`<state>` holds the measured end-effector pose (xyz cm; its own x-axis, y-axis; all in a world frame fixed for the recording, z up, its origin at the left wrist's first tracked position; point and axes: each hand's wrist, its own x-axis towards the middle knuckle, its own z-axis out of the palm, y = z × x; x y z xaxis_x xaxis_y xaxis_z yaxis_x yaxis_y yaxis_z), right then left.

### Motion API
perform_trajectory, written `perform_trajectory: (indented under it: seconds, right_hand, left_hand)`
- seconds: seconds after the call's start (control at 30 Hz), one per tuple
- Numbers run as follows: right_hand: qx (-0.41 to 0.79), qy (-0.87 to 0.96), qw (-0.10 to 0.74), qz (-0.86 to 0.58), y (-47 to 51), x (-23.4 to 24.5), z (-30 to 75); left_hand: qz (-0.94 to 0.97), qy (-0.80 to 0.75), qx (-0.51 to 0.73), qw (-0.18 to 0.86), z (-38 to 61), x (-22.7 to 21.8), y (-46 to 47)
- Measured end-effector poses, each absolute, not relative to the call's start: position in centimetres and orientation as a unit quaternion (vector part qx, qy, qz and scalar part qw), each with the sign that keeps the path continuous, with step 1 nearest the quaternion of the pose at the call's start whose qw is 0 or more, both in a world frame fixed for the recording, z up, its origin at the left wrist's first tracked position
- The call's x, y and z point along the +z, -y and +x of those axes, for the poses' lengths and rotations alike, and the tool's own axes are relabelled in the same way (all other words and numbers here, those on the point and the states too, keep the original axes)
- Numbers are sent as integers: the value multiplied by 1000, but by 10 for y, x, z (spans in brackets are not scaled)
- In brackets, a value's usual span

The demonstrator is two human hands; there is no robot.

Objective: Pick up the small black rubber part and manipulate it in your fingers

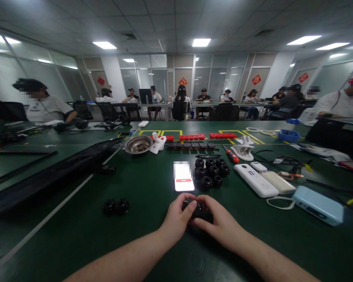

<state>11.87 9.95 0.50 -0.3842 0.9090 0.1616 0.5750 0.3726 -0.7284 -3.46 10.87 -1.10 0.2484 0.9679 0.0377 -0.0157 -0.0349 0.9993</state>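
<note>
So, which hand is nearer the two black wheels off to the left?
Left. The left hand is right of those two black wheels; the right hand is farther right, beyond it.

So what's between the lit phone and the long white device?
In the head view, a cluster of black round pieces lies between the phone and the white device.

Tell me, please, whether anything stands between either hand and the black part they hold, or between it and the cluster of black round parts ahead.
Nothing visible does: the left hand and right hand both touch the black part. Towards the cluster, green tabletop shows, with the phone left of that path.
</note>
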Motion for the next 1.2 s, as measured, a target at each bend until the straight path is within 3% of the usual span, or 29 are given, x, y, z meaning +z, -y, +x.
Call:
perform_trajectory:
  seconds: [0.23,0.47,0.7,0.9,1.2]
  right_hand:
    - [257,787,254,-499,-105,6,120]
    - [265,785,300,-472,-101,4,120]
    - [253,794,249,-494,-104,5,119]
    - [274,787,295,-467,-101,6,118]
    - [257,792,241,-499,-102,8,118]
  left_hand:
    - [553,-429,435,566,-32,-18,-112]
    - [555,-424,444,561,-34,-20,-113]
    - [553,-420,439,570,-32,-20,-112]
    - [568,-432,420,561,-35,-20,-113]
    - [556,-419,439,568,-34,-18,-111]
